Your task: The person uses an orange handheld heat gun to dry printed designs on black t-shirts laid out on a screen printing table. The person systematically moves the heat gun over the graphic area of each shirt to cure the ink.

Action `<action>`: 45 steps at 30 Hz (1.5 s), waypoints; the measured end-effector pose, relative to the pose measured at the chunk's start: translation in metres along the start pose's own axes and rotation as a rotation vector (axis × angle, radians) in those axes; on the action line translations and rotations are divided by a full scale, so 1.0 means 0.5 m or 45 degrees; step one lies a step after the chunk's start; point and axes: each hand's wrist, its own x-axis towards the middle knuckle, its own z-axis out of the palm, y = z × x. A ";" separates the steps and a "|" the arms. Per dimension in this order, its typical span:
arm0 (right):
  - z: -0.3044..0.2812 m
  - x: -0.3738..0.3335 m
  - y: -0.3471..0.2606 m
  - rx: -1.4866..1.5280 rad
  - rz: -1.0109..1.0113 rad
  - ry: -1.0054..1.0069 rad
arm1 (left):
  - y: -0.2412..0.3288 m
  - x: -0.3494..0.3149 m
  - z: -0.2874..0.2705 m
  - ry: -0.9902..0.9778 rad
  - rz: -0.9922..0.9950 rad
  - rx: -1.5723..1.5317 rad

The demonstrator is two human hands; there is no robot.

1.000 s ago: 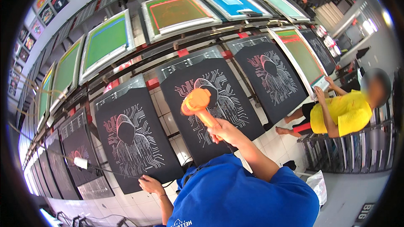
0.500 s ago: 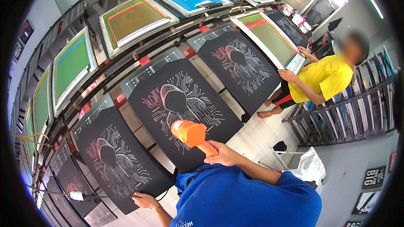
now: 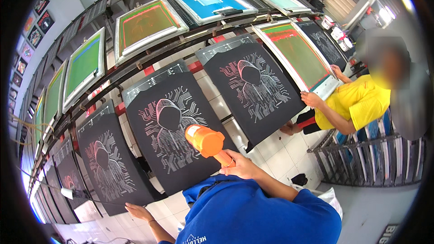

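My right hand is wrapped round the handle of an orange heat gun. Its round body hangs over the lower right part of the print on a black shirt panel. That print is a hooded figure with white circuit lines and some red at the upper left. At the lower left, my left hand has its fingers closed on a thin dark cord, by the bottom edge of another printed black panel. A white connector sits along this cord.
A third printed panel lies to the right. Beyond it, a person in yellow holds a framed printing screen with both hands. More screens line the far rail. A metal rack stands at the right.
The view has shifted, so the panels and screens sit differently in the picture. The heat gun stays over the middle panel in my right hand. My left hand still has the cord.
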 end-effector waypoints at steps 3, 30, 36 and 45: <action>-0.134 -0.075 0.033 0.119 -0.009 0.022 | 0.152 -0.107 -0.038 0.026 0.048 -0.142; -0.588 0.185 -0.341 -0.161 0.124 -0.069 | 0.490 -0.654 0.188 0.088 0.197 -0.144; -0.618 0.316 -0.362 -0.199 0.129 -0.027 | 0.558 -0.652 0.175 -0.149 -0.045 0.134; -0.645 0.435 -0.284 -0.201 0.209 -0.048 | 0.560 -0.652 0.199 -0.071 -0.062 0.184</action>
